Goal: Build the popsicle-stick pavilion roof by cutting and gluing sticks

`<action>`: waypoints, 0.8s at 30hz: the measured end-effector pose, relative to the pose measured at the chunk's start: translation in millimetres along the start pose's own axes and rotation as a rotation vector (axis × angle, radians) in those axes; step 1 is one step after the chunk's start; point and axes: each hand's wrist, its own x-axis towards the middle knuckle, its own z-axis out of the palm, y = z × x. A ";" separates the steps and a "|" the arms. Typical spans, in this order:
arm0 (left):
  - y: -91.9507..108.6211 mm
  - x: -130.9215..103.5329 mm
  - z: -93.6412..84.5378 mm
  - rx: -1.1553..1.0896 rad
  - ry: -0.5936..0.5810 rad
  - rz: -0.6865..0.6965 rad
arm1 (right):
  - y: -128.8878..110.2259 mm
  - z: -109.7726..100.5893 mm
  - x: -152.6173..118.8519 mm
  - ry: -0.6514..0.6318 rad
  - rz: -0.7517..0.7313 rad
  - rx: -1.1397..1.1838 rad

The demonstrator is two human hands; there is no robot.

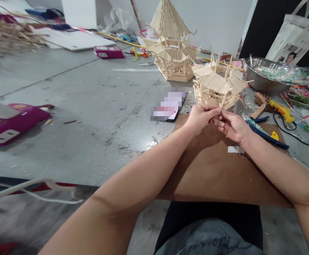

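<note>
Head view: a brown sheet (210,173) lies along the counter's (90,152) near edge. Above it, left hand (203,118) and right hand (233,126) meet, fingers pinched together, anything held too small to tell. Pliers (268,137) crowd the right; the counter stretches wide left of the phone (171,106). Just beyond the hands stands the low stick model (218,79), a taller stick tower (174,53) farther left.

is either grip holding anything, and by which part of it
It can't be told: the left grip and right grip come together, and anything pinched between is too small to make out.
</note>
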 end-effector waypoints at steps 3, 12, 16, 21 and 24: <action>-1.0 0.1 -0.7 0.032 -0.011 0.001 | 0.3 0.1 0.6 0.013 -0.008 -0.013; 0.0 3.7 3.4 0.110 0.105 0.056 | -9.8 -3.5 0.2 0.109 -0.153 -0.504; -2.5 17.0 -0.5 0.237 0.213 0.045 | -19.4 -11.2 -0.3 0.235 -0.628 -1.035; -12.4 32.5 -3.2 0.374 0.224 0.074 | -15.2 -21.6 11.9 0.279 -0.644 -1.099; -18.1 38.3 -2.6 0.416 0.206 0.050 | -8.3 -25.4 22.8 0.292 -0.608 -1.067</action>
